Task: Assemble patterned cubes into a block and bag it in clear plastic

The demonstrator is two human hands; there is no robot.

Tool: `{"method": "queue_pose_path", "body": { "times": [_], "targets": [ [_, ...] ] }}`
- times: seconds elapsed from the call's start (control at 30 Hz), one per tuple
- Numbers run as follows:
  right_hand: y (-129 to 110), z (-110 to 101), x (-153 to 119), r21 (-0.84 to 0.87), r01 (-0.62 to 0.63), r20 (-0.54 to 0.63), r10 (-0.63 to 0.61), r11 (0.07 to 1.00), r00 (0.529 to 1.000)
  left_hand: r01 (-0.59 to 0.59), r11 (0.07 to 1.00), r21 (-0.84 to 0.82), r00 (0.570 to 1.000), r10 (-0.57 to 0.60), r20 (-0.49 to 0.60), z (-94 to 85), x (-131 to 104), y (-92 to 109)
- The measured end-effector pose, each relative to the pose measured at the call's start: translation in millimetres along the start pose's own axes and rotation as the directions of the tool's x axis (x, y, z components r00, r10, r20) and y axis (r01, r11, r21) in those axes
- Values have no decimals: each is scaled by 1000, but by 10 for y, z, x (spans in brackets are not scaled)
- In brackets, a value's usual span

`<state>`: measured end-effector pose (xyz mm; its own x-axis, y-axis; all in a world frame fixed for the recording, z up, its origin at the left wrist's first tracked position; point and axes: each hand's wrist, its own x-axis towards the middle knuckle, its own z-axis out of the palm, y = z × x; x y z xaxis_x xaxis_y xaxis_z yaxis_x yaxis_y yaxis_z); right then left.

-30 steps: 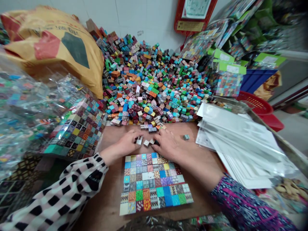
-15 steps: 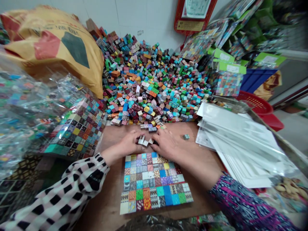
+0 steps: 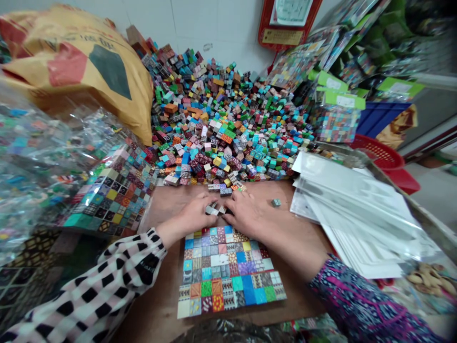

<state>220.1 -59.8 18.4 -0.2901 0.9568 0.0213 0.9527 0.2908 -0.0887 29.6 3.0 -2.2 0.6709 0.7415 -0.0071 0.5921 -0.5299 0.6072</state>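
My left hand has its thumb and fingers closed around small grey-white patterned blocks just above the tabletop. From the other side my right hand closes its fingertips on the end block of the same group; its fingers hide part of it. Directly below both hands lies a flat mosaic of block rows with many coloured and patterned faces. Its upper right corner is partly covered by my right wrist. A few loose patterned blocks lie just beyond my fingertips.
A large heap of small blocks rises against the wall. On the left stand a yellow sack and clear-bagged block cubes. White sheets lie at the right, near a red basket. A single greenish block sits right of my hand.
My left hand has shifted slightly to the right and down, closer to my right hand. The small blocks between them have turned and drawn together. My right hand has barely moved.
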Motion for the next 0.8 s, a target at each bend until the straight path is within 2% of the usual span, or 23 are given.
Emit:
{"method": "queue_pose_path", "body": {
  "times": [0.17,0.37,0.57,0.8],
  "targets": [
    [0,39,38,52,-23,0,23,998,1000,-32,999,5,999,32,21,11,0,-20],
    [60,103,58,126,51,-1,-51,991,999,-37,999,12,999,37,29,23,-7,-20],
    [221,62,-45,263,118,-90,-98,957,991,-5,998,59,1000,4,26,-3,-28,86],
    [330,24,-96,395,54,-13,-53,917,999,54,985,167,998,-55,3,53,68,250]
  ]
}}
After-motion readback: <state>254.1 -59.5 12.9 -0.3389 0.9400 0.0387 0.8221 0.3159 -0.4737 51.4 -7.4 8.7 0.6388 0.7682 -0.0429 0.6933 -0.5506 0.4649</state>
